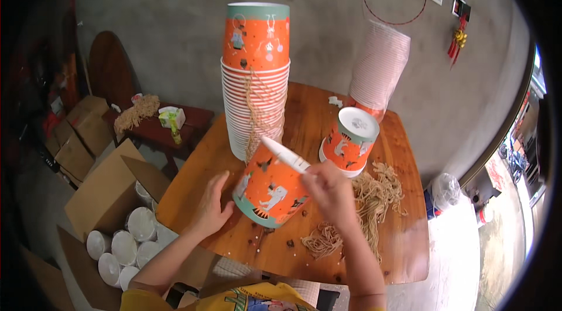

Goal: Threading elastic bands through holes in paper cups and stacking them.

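Note:
An orange paper bucket (272,191) with a green band and printed figures is tilted above the table, its white rim facing up and right. My right hand (331,191) grips it at the rim. My left hand (212,208) is beside the bucket's left side with thumb and fingers apart, holding nothing. Behind the bucket rises a tall stack of nested paper buckets (256,109), with tan strings (252,100) hanging down its front. A heap of the same tan string (374,194) lies by my right forearm.
An upside-down orange bucket (345,147) stands at the right, before a leaning plastic-wrapped stack (380,68). A cardboard box (111,194) of white-ended rolls or cups sits at lower left. A dark red bench (199,118) holds string and tissues. White bits dot the wooden table (404,241).

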Available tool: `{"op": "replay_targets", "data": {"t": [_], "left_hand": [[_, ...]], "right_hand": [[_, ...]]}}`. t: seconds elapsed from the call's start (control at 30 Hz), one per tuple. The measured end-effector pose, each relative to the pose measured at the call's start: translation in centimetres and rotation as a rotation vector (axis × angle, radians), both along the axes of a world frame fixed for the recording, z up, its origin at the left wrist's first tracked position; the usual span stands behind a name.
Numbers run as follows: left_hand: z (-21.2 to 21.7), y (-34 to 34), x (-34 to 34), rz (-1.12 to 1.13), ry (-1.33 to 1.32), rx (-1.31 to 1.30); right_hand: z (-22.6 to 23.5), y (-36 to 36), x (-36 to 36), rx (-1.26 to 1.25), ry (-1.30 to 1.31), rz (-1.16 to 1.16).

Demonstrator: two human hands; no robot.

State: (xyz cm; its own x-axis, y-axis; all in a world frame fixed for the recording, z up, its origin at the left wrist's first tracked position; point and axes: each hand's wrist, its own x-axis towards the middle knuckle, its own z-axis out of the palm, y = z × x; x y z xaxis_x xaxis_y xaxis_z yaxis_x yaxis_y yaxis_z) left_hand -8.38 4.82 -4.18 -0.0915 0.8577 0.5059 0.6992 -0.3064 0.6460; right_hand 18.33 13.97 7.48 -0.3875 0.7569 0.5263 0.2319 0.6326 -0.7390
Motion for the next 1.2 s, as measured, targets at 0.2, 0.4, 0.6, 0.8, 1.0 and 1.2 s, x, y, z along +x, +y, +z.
{"op": "replay_targets", "data": {"t": [0.2, 0.4, 0.6, 0.8, 1.0, 1.2], "left_hand": [[3.7, 5.3, -5.3, -0.259, 0.340, 0.085], [15.4, 9.6, -1.5, -0.625, -0.007, 0.527], [25.6, 10.8, -3.0, -0.347, 0.150, 0.673], [33.3, 13.7, -5.0, -0.378, -0.091, 0.757], [34.4, 17.0, -6.8, -0.382, -0.177, 0.608], [32.9, 20.2, -7.8, -0.330, -0.225, 0.517]], "right_hand": [[7.9, 4.2, 0.3, -0.777, 0.367, 0.373], [10.9, 9.0, -0.6, -0.910, 0.539, 0.379], [18.6, 10.8, -1.9, -0.869, 0.867, 0.347], [21.3, 13.3, -3.1, -0.442, 0.503, 0.566], [20.9, 14.0, -7.6, -0.283, 0.187, 0.251], [19.3, 16.2, -8.7, -0.306, 0.174, 0.228]]}}
